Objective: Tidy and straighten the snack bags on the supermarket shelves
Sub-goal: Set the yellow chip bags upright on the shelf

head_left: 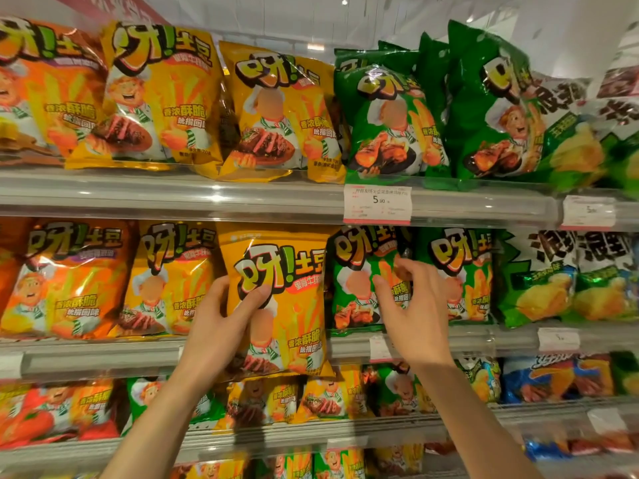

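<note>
A: Head view, nearest first: what are the hands doing?

B: The left hand [221,335] has its grip around a yellow snack bag [280,302], thumb across the front, fingers behind its left edge. That bag is pulled forward of the middle shelf [103,354], hanging over the rail. The right hand [411,305] reaches to a green snack bag [359,281] just beside it, fingertips curled onto the front; whether they pinch it I cannot tell.

A: Any writing?

B: The yellow bag reads 呀!土豆 in big letters, with 香浓酥脆 lower down. The green one carries the same logo.

A: And further back?

B: Orange bags [69,278] of the same brand stand at the left of that shelf. On the upper shelf [207,195], more yellow bags [162,95] and leaning green bags [390,122]. A price tag [377,205] on its rail shows 5.90; the small print is unreadable.
</note>
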{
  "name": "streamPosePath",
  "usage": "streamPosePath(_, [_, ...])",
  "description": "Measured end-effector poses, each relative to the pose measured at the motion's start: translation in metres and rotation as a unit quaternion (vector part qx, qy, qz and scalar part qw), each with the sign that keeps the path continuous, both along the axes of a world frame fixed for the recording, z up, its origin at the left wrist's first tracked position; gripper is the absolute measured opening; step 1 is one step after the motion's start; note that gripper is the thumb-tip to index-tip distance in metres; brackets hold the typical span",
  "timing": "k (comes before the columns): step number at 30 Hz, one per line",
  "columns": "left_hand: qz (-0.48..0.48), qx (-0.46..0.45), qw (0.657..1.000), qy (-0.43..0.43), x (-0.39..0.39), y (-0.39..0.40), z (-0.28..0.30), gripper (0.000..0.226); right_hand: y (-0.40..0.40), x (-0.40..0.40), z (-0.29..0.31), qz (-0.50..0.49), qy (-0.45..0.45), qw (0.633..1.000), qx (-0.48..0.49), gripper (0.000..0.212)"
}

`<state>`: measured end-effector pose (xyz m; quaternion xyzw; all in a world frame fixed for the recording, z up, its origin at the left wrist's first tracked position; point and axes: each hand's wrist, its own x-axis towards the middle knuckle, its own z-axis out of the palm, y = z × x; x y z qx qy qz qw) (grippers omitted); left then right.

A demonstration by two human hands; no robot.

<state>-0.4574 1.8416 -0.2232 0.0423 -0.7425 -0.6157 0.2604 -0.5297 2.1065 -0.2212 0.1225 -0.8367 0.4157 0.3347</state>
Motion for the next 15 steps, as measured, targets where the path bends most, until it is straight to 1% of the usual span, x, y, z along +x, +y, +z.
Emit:
streamPosePath(1, [-0.001,0.001,1.0,-0.003,0.0,0.0,0.0,0.037,-0.007,0.005,0.003,0.025,-0.02,0.999,-0.01,0.033])
streamPosePath(2, [0.0,0.001,1.0,-0.006,-0.001,-0.001,0.001,0.038,-0.014,0.01,0.006,0.066,-0.063,0.996,-0.024,0.028])
streamPosePath(4, [0.0,-0.004,1.0,-0.013,-0.002,-0.001,0.002,0.041,-0.034,0.018,0.007,0.16,-0.161,0.973,-0.036,0.035])
streamPosePath(6, [-0.005,-0.02,1.0,-0.021,-0.004,-0.003,0.004,0.042,-0.052,0.021,0.001,0.231,-0.222,0.947,-0.036,0.05])
streamPosePath(7, [-0.012,-0.033,0.999,-0.027,-0.005,-0.005,0.004,0.042,-0.06,0.021,-0.004,0.249,-0.241,0.937,-0.033,0.051])
streamPosePath(9, [-0.035,-0.058,0.997,-0.035,-0.005,-0.009,0.005,0.043,-0.074,0.02,-0.011,0.272,-0.262,0.924,-0.052,0.041])
streamPosePath(11, [-0.046,-0.08,0.995,-0.035,-0.003,-0.016,0.005,0.044,-0.081,0.018,-0.015,0.281,-0.277,0.912,-0.109,0.047])
streamPosePath(12, [-0.045,-0.091,0.994,-0.032,-0.001,-0.02,0.005,0.04,-0.083,0.016,-0.015,0.279,-0.282,0.909,-0.131,0.048])
streamPosePath(14, [-0.035,-0.101,0.994,-0.009,0.004,-0.028,0.007,0.028,-0.086,0.011,-0.015,0.284,-0.272,0.907,-0.153,0.035])
streamPosePath(15, [-0.017,-0.112,0.994,0.003,0.006,-0.033,0.007,0.03,-0.087,0.009,-0.013,0.284,-0.265,0.908,-0.158,0.028])
